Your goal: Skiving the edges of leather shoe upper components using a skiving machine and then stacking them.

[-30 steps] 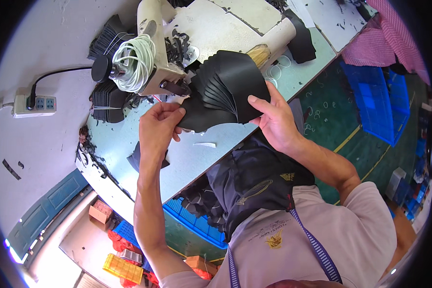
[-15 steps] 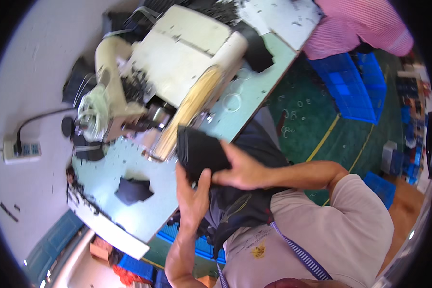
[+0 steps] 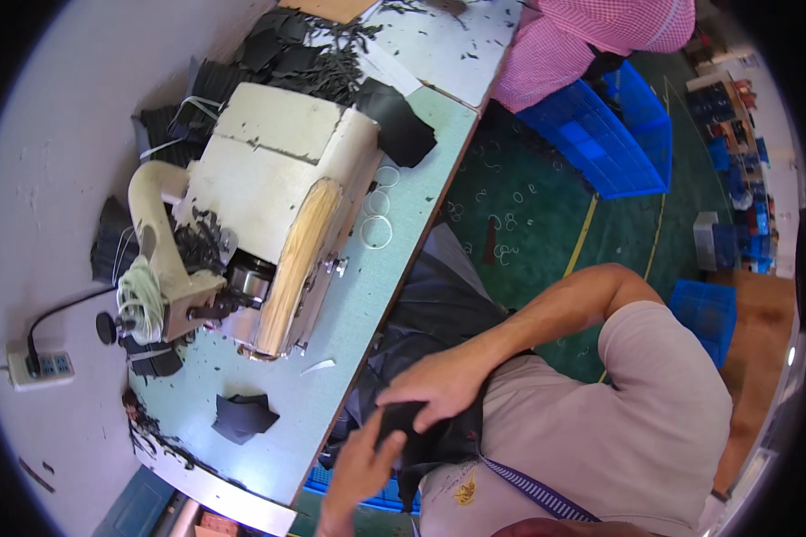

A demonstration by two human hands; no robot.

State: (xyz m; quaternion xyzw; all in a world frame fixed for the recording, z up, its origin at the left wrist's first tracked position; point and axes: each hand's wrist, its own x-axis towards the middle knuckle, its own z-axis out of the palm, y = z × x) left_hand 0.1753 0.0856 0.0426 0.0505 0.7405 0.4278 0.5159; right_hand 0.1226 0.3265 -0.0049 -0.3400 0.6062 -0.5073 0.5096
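Over my lap, below the table's near edge, I hold a stack of flat black pieces. Its lower side merges with my dark apron, so its outline is hard to tell. My right hand lies across the top and far side, fingers bent over it. On the left side my left hand grips the stack's edge between thumb and fingers. Up the table stands a cream machine with a pale wooden strip along its front. Separate black pieces lie on the table, left of my hands.
White rings lie on the pale green table. More black pieces and dark scraps sit behind the machine. To the right, a blue crate stands by a person in pink checked cloth. A wall socket is at left.
Both hands have brought the black stack down from beside the wooden strip to my lap. My right hand now lies over its top. The view has shifted, too.
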